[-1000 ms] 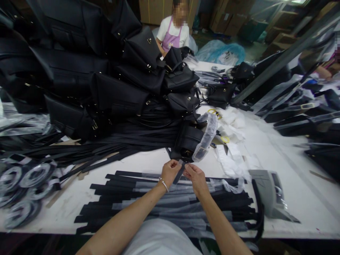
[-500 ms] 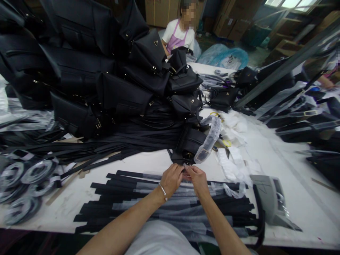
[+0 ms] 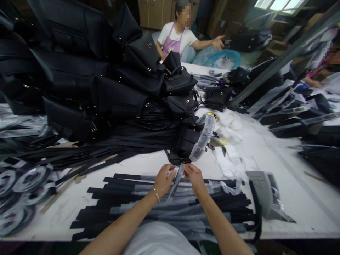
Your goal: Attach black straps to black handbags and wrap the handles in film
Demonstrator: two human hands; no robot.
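My right hand (image 3: pixel 194 176) pinches the top end of a clear plastic strip (image 3: pixel 175 184), which slants down to the left between my hands. My left hand (image 3: pixel 164 180), a bracelet at its wrist, is beside the strip with its thumb and fingers apart. Beneath both hands lie several flat black straps (image 3: pixel 101 203) in a row, their middle parts wrapped in clear film. Just beyond my fingers stands a small black bag (image 3: pixel 186 140) with a plastic-wrapped strap (image 3: pixel 204 136) on it.
Black bags (image 3: pixel 119 95) are heaped at the back left, with long black straps in front. Coiled rolls (image 3: pixel 30 179) lie at left. White wrapping pieces (image 3: pixel 225 161) and a grey stand (image 3: pixel 264 193) are at right. A co-worker (image 3: pixel 172 40) across the table stretches out an arm.
My hands were close together at the small piece of plastic; the left has drawn back to the left, and the strip hangs from my right. The co-worker has extended an arm holding a black bag.
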